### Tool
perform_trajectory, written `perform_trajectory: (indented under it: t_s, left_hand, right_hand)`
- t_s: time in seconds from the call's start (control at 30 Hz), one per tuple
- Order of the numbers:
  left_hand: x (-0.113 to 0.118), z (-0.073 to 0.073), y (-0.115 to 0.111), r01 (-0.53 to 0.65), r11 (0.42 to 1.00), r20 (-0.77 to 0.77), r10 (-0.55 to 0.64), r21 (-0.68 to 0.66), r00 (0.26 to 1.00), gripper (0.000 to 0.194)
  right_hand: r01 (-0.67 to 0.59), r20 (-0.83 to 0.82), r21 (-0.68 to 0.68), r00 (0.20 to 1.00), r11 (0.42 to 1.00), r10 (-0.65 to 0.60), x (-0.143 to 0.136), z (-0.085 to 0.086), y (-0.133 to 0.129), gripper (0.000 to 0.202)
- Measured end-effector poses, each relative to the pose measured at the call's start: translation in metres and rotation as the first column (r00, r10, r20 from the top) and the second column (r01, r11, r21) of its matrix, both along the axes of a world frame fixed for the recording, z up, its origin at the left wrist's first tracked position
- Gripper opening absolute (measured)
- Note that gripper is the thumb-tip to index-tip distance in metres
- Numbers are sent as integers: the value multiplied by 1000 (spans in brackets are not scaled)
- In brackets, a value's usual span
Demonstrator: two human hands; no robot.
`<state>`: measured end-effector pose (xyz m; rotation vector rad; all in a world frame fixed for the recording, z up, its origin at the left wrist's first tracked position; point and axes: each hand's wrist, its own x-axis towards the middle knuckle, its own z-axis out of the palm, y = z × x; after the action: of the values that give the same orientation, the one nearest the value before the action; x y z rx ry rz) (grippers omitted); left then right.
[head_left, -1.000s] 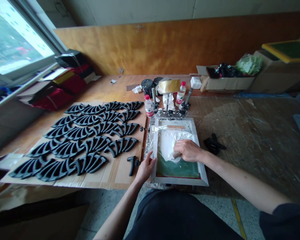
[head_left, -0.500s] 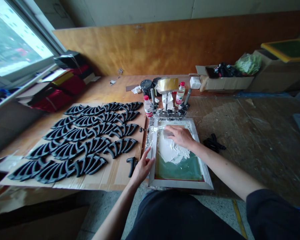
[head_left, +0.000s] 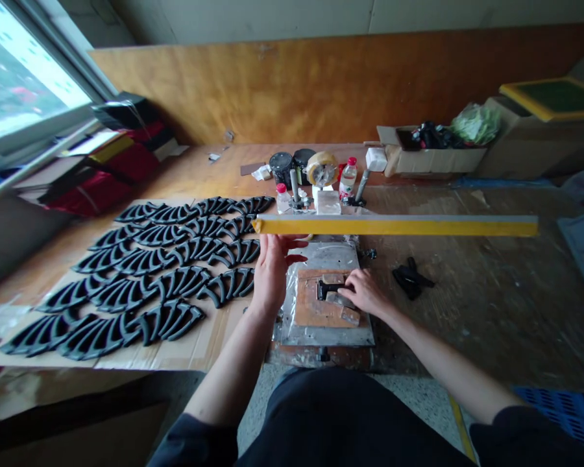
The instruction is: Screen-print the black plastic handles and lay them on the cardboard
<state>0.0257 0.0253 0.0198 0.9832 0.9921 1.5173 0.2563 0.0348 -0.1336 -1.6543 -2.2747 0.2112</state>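
Observation:
The screen-printing frame [head_left: 394, 226] is raised and seen edge-on, a long yellow and grey bar. My left hand [head_left: 271, 269] is at its left end, closed on it from below, with two digits pointing right and the other fingertips partly hidden by the bar. Underneath, a wooden block [head_left: 307, 301] with taped pieces lies on a metal plate [head_left: 292, 336]. There my right hand [head_left: 367, 292] pinches the stem of a black T-shaped plastic piece [head_left: 322, 289], whose crossbar points left. Rows of similar black pieces [head_left: 175, 285] overlap on a cardboard sheet [head_left: 224, 337] to my left.
A few loose black pieces [head_left: 411, 277] lie right of the plate. Behind stand a tape roll [head_left: 322, 168], black tubs [head_left: 282, 167], red-capped bottles [head_left: 349, 176] and metal posts [head_left: 363, 185]. An open carton [head_left: 435, 161] sits at back right, a grey crate [head_left: 581, 243] at far right.
The frame with white paste has swung up from lying flat, exposing the plate and block. My left hand has moved up with it; my right hand has left the paste and grips a black piece.

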Motion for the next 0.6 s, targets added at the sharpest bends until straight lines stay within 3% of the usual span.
perform_trajectory:
  t_s: [0.07, 0.1, 0.13, 0.2, 0.27, 0.33, 0.4, 0.43, 0.5, 0.57, 0.6]
  left_hand:
    - [9, -18, -12, -19, 994, 31, 22, -108, 999, 47]
    - [14, -32, -23, 31, 974, 41, -22, -224, 999, 49]
    - [20, -47, -36, 112, 926, 62, -96, -361, 993, 52]
    - [31, -79, -63, 314, 750, 170, -265, -582, 949, 56]
    - [36, -104, -83, 387, 664, 271, -276, -640, 922, 52]
    - [28, -120, -91, 332, 658, 273, -195, -676, 942, 46]
    - [3, -130, -89, 175, 674, 135, -111, -718, 985, 43]
    - [-17, -135, -87, 74, 689, 22, -84, -721, 996, 43]
    - [-64, -147, -83, -131, 729, -259, -65, -671, 964, 48]
    - [-113, -161, -86, -315, 721, -552, -111, -617, 826, 50]
    - [-133, -169, -90, -385, 722, -698, -188, -576, 691, 50]
  right_hand:
    - [37, 83, -110, 996, 993, -28, -23, -5, -14, 19]
    - [84, 108, -146, 992, 986, -69, -33, -3, -20, 18]
    - [129, 111, -166, 988, 978, -112, -41, 1, -27, 16]
    - [132, 50, -151, 991, 980, -126, -57, 11, -43, 13]
    - [-28, -60, -72, 998, 997, 24, -70, 19, -57, 11]
    - [-224, -155, 9, 962, 974, 223, -70, 21, -61, 10]
    - [-246, -199, 44, 948, 968, 250, -46, 16, -48, 10]
    - [-165, -196, 33, 966, 986, 168, -25, 11, -36, 11]
    - [131, -103, -19, 986, 991, -132, 30, 0, -6, 15]
    - [422, 50, -130, 906, 897, -419, 87, -13, 22, 28]
    - [537, 116, -222, 843, 814, -525, 110, -19, 32, 32]
